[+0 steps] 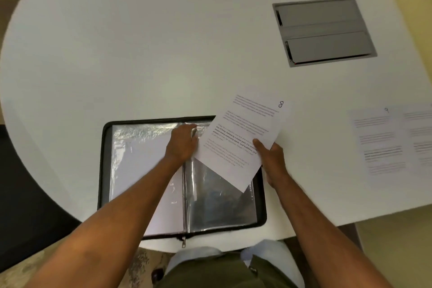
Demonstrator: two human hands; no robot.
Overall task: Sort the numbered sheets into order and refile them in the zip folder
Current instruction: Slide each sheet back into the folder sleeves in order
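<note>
- Nearest me, the black zip folder with clear plastic sleeves [106, 170] lies open on the white round table [140, 42].
- My left hand [181, 142] pinches a sleeve's top edge, likely opening it.
- My right hand [272, 159] grips the white printed sheet marked 8 [243, 138], angled over the folder's right page for filing.

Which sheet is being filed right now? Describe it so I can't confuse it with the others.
Start at the open black zip folder at the white table's near edge. Tilted over its right half is the sheet that the right hand grips. It has a handwritten 8 in its corner; the sheet lying flat to the right shows 9.
</note>
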